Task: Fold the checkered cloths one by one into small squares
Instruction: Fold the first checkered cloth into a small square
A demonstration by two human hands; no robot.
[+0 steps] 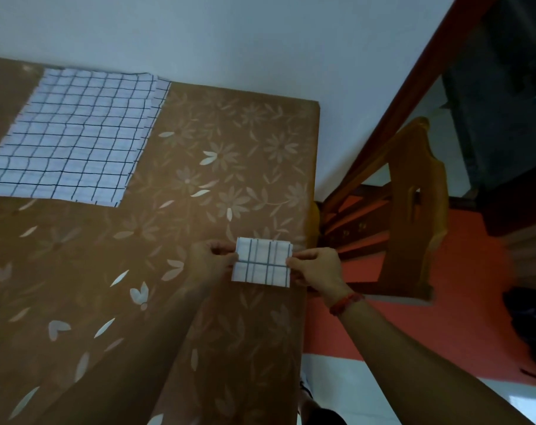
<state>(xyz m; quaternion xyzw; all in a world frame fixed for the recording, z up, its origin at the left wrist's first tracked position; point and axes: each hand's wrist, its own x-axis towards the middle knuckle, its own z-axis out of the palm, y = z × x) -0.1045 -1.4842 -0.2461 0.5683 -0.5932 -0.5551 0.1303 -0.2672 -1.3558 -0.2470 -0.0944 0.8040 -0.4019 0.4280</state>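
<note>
From the head view, a counter (199, 148) under a brown cover printed with pale flowers fills the left and middle of the scene, with its far edge against a plain white wall (230, 35). To the right of the counter the floor (413, 326) is orange-red, and it turns pale nearer the person. A wooden chair (413, 210) with a carved back stands on the floor just beside the counter's right edge. Behind the chair a red-brown wooden beam (413, 96) slants up toward the top of the picture, and the corner past it is too dark to read. At the counter's far left lies a flat stack of checkered cloths (73, 139) (white with thin dark lines, the layers slightly offset at the right side). Well apart from the stack, close to the counter's right edge, is the folded cloth (262, 262), a small near-square packet with blue-grey lines. The left hand (207, 260) pinches its left edge and the right hand (314, 271) pinches its right edge, so the hands sit apart with the packet between them. I cannot tell whether the packet rests on the cover or is lifted just off it. A red bracelet (346, 303) circles the right wrist.
</note>
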